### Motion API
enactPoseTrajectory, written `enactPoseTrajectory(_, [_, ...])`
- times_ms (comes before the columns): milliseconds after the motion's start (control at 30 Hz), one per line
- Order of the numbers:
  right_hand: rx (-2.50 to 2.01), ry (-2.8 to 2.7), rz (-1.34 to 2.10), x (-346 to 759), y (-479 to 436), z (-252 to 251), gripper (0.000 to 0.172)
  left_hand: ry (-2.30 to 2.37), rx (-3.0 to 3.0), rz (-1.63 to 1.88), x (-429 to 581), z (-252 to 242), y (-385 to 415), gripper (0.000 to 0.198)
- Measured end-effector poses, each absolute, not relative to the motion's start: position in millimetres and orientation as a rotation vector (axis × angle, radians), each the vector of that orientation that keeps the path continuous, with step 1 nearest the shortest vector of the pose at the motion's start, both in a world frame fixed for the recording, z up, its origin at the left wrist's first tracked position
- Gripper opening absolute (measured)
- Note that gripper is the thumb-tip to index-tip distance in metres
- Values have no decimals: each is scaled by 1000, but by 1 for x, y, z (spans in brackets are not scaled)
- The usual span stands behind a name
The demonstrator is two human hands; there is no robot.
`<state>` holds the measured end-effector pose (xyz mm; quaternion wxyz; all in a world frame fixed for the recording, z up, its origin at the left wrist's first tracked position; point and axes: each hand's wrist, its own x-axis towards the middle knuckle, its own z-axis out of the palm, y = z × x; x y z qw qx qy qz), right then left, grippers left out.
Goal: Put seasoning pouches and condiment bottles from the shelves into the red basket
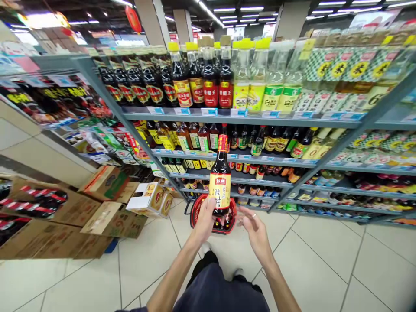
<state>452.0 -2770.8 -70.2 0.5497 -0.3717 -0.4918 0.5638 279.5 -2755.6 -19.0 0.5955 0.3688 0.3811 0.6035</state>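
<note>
A dark vinegar bottle (221, 180) with a cream-yellow label and a red-and-gold neck wrap stands upright in front of me. My left hand (206, 219) is closed around its lower part, thumb on the label. To the right of the bottle, my right hand (255, 227) is apart from it, fingers loosely spread and partly blurred, holding nothing. Below the bottle, a red shopping basket (195, 212) sits on the floor at the foot of the shelves. Some dark bottles show inside it, partly hidden by the held bottle and my left hand.
Grey shelving (240, 117) full of sauce and vinegar bottles spans the view ahead. On the left, cardboard boxes (113, 219) and an open white-and-yellow carton (151, 199) stand on the floor. Further left are cartons of dark bottles (39, 201). Pale tiles (308, 260) cover the floor.
</note>
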Motion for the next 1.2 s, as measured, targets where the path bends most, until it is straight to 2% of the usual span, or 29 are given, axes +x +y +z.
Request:
enactPoseTrajectory(200, [-678, -1134, 1283, 491, -2761, -30, 57, 845, 897, 1246, 344, -31, -2780, 69])
enactPoseTrajectory(367, [-830, -911, 1239, 508, -2781, -54, 69, 930, 1079, 986, 358, -44, -2788, 73])
enactPoseTrajectory(500, [-884, -798, 1222, 510, -2795, -80, 66, 925, 1324, 972, 355, -46, -2788, 62])
enactPoseTrajectory(667, [-911, -773, 1249, 497, -2796, -89, 64, 905, 1206, 963, 340, -58, -2783, 59])
enactPoseTrajectory(1200, [-952, -824, 1342, 451, -2810, -102, 60, 1031, 767, 989, 297, -97, -2813, 66])
